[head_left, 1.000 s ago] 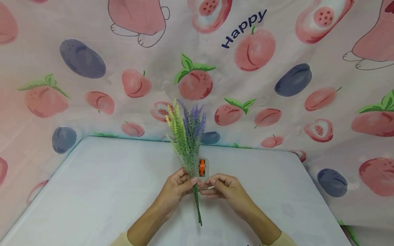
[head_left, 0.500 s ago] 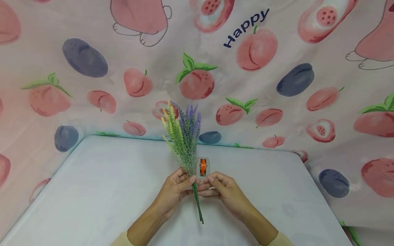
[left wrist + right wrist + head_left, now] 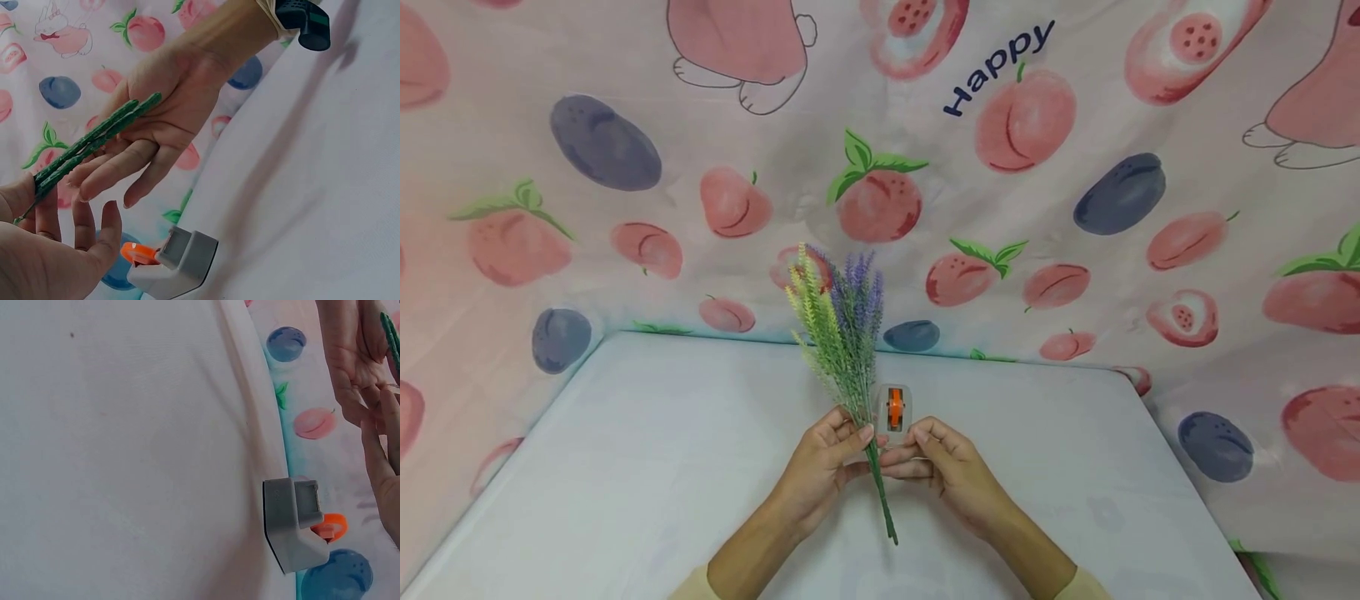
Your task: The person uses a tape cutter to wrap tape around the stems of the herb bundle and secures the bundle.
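Note:
A bunch of artificial lavender (image 3: pixel 841 342), yellow-green on one side and purple on the other, stands tilted left in my left hand (image 3: pixel 823 454). Thumb and fingers pinch its green stems (image 3: pixel 94 147), whose cut ends poke out below. Just right of the stems, my right hand (image 3: pixel 958 467) has thumb and forefinger together on what looks like a thin strip of clear tape, faint and mostly hidden. The other right fingers reach out to the stems. Behind the hands sits a grey tape dispenser (image 3: pixel 284 522) with an orange core (image 3: pixel 895 408).
The hands are above a white-covered table (image 3: pixel 662 433). A fruit-print cloth (image 3: pixel 970 200) hangs behind it and along its sides. In the left wrist view a dark wrist camera (image 3: pixel 306 22) is strapped to the right wrist.
The flower heads have leaned further left, and the stem ends have swung slightly right. The right fingers have shifted slightly left and up toward the stems. The tape dispenser stays in place.

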### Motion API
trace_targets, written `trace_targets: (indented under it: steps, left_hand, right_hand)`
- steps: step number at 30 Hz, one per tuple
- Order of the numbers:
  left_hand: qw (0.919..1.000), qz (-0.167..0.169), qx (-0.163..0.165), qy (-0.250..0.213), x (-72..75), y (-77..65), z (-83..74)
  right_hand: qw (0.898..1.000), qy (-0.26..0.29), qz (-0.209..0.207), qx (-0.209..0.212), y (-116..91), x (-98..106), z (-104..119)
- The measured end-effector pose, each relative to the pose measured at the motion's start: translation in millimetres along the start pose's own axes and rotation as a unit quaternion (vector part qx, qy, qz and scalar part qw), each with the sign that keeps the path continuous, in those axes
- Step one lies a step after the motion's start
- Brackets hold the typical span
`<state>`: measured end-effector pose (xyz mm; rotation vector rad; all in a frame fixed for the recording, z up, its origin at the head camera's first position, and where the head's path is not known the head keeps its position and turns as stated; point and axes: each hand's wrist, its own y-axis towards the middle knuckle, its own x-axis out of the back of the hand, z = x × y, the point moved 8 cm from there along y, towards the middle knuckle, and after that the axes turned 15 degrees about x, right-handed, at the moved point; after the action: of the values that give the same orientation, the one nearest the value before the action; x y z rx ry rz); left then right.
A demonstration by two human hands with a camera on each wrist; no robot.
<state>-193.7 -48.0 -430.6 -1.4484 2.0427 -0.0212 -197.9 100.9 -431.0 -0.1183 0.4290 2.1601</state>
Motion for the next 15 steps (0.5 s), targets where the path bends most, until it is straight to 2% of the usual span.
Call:
trace_targets:
  steps: [10,15]
  left_hand:
    - [1.0,0.002,0.007,0.006,-1.5,-0.8,2.6]
    - [0.9994,-0.015,0.005,0.031,1.2,-0.2,3.3]
  right_hand:
    - [0.999,0.017,0.025,0.029,0.6,-4.2,3.7]
    - [0.999,0.013,0.018,0.025,-0.4,-4.0,2.5]
